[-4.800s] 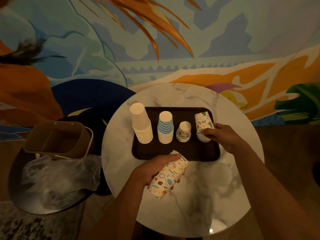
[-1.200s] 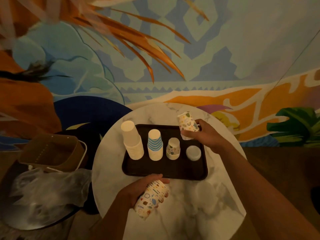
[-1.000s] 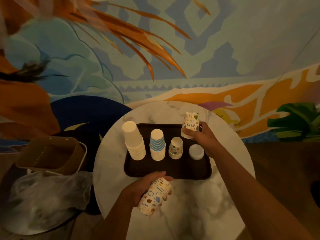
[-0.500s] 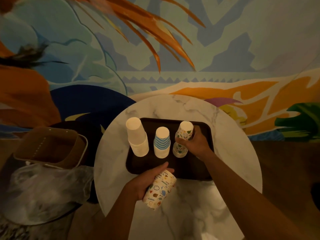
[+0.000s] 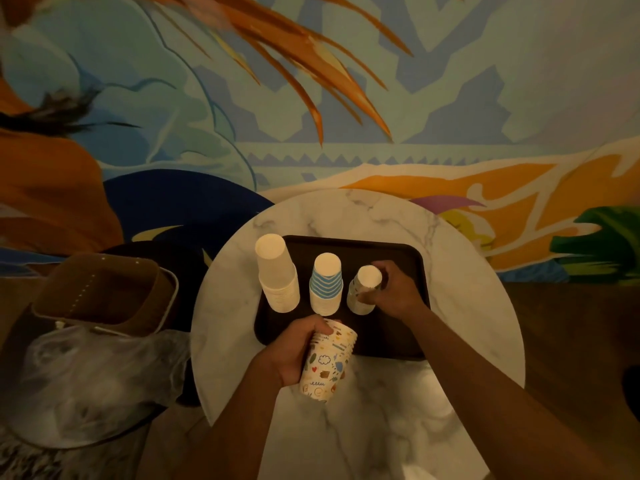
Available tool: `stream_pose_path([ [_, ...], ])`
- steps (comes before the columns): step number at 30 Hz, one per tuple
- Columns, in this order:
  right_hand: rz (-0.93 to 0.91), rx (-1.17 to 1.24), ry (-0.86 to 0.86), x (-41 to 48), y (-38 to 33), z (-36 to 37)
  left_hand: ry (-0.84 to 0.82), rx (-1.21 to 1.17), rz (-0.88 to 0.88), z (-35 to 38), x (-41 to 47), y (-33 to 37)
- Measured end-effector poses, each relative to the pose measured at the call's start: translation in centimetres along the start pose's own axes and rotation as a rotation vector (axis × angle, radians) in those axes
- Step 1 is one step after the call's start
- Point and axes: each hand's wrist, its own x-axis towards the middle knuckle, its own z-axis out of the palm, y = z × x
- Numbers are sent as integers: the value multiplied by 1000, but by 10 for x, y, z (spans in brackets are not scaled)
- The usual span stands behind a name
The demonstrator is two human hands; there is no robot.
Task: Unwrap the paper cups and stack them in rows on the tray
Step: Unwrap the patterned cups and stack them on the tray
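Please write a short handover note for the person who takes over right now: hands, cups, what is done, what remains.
Left hand grips a stack of doodle-printed paper cups at the near edge of the dark rectangular tray.
Right hand grips the short patterned cup stack on the tray.
Done: plain white cup stack, blue-striped cup stack and that one stand in a row.
Left: set the doodle cups on the tray.

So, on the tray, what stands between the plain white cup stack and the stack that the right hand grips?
Only the blue-striped cup stack stands there, upright on the tray, in the head view.
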Motion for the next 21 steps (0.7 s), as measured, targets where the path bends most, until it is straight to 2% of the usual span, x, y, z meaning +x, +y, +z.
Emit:
stream_pose_path([
  [5,-31,-17,22,-3,-11,-14,-15,86,66,6,-5,-1],
  [10,-292,-378,-11,-20,-35,-58,-69,57,124,20,-15,4],
  [12,-284,-282,-214,-37,-51,-78,-112,93,131,23,-17,7],
  [14,-234,-196,-529,-55,-69,-92,-115,116,123,27,-19,10],
  [16,-255,-220,-740,-68,-81,-98,-101,140,124,31,-21,13],
  [18,-310,-221,-814,-76,-87,-98,-104,185,134,39,-26,15],
  [21,-381,-215,-817,-82,-88,-96,-95,235,149,47,-31,15],
])
